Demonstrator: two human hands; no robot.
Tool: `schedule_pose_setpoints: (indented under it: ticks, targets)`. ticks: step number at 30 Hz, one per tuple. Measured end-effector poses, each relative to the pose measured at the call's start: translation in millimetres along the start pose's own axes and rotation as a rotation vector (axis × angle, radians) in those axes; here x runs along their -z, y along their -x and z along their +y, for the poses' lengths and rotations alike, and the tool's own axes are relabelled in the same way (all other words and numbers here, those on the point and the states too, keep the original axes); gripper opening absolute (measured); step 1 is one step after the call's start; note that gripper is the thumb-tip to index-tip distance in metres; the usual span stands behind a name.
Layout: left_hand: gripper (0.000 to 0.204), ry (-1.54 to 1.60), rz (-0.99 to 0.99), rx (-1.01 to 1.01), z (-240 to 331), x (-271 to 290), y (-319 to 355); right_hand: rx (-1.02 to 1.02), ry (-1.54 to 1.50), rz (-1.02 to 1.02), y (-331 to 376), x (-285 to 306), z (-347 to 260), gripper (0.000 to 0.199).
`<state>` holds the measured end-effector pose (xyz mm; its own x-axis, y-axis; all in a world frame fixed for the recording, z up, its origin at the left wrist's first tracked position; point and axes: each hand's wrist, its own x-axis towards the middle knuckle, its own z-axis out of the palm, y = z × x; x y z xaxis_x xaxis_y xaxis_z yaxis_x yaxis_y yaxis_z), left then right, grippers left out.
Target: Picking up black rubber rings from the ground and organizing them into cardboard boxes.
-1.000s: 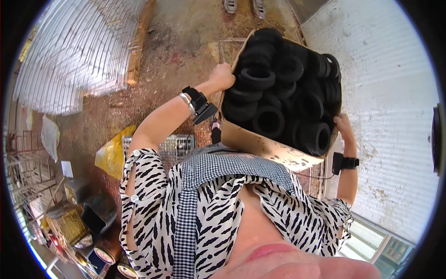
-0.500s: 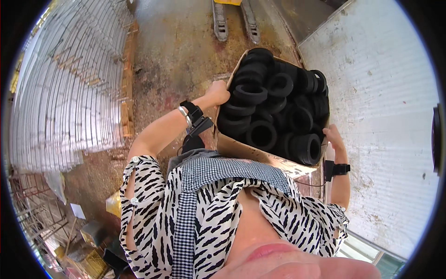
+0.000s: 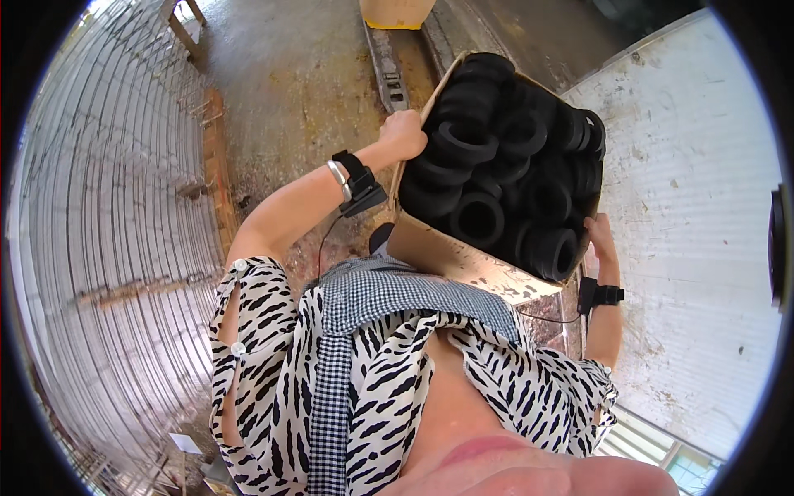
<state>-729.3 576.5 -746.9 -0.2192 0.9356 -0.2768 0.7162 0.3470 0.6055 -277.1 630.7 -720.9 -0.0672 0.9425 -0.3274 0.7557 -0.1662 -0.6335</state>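
In front of me is an open cardboard box (image 3: 451, 252), tilted in the view and filled with small black rubber tyres (image 3: 477, 221). My left hand (image 3: 403, 135) is closed over the box's left rim, thumb side toward me. On the opposite side, my right hand (image 3: 602, 238) grips the right edge near its close corner; some of its fingers are hidden by the cardboard. The tyres lie in a loose heap up to the rim, several showing their round openings.
Beyond the box, pallet truck forks (image 3: 391, 83) lie on the stained floor, with another carton (image 3: 399, 11) on them. Metal wire racks (image 3: 107, 207) line the left, edged by a wooden pallet (image 3: 215, 157). A white panel wall (image 3: 703, 207) runs close along my right.
The box, held in both hands, now sits slightly farther up and right in view. The pallet truck forks appear nearer, and the racks on the left have shifted downward.
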Motion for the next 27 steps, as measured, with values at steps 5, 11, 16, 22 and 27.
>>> schedule_pose_setpoints:
  ticks: [5,11,16,22,27]
  targets:
    - [0.027,0.007,0.006,-0.027,-61,-117,-28,-0.061,0.106,0.078,-39,-70,95,0.018]
    - [0.026,-0.010,-0.063,0.060,16,-281,-147,-0.015,0.059,-0.046,-207,-20,254,0.019]
    - [0.025,0.033,-0.078,0.115,-59,-417,-193,0.030,0.115,-0.055,-291,-118,387,0.017]
    - [0.028,0.001,0.057,0.090,-365,-378,-136,0.027,0.058,-0.064,-248,-420,319,0.014]
    - [0.027,0.033,0.125,0.079,-610,-174,-68,0.043,0.175,-0.078,-171,-631,75,0.021]
